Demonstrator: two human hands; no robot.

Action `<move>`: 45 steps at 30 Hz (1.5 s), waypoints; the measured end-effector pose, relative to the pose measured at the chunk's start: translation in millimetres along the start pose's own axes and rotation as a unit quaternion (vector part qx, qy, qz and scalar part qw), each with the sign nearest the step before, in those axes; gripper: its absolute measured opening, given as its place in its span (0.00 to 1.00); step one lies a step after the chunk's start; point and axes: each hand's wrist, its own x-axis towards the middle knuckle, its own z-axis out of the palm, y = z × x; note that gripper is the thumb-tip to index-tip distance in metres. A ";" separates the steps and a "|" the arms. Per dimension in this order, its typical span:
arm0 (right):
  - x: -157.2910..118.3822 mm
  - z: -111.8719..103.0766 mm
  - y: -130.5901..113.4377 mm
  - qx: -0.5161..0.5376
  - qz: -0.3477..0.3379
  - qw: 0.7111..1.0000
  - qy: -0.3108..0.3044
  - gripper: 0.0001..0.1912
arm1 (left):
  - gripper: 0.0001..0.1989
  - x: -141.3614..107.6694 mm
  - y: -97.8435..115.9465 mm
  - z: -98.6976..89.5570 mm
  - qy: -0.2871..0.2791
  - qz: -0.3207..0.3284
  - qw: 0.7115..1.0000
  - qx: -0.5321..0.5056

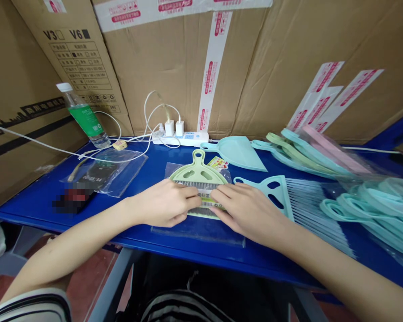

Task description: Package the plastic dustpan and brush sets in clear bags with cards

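Note:
A light green dustpan and brush set (197, 166) lies on a clear plastic bag (201, 237) in front of me, its ring handle pointing away. Across the grey bristles runs a printed label (206, 202). My left hand (168, 202) is closed at the label's left end, fingers curled. At the right end, my right hand (248, 210) has its fingers bent onto the label and its thumb below; the exact grip is partly hidden. Just right of that hand is a light blue brush (278, 197) with pale bristles. Behind it sits a light blue dustpan (240, 152).
Bagged green, blue and pink dustpans (322, 152) and more bagged blue ones (372, 214) pile up on the right. At left are a water bottle (87, 120), a phone (77, 197) and a plastic bag (124, 172). Cables and a power strip (188, 138) line the cardboard wall (174, 67).

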 end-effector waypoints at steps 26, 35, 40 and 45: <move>-9.7 -24.4 6.2 0.137 0.018 0.979 -0.153 0.11 | 0.06 -8.6 -17.7 -10.1 -0.119 -0.065 0.963 -0.232; -11.9 -26.8 5.3 0.151 0.029 0.972 -0.179 0.10 | 0.09 -6.3 -14.8 -8.6 -0.115 -0.077 0.967 -0.216; -12.2 -27.7 4.5 0.139 0.040 0.970 -0.195 0.14 | 0.08 -5.9 -16.2 -5.8 -0.116 -0.078 0.969 -0.202; -11.1 -27.1 4.3 0.144 0.068 0.960 -0.231 0.14 | 0.08 -5.6 -16.8 -3.3 -0.109 -0.081 0.967 -0.214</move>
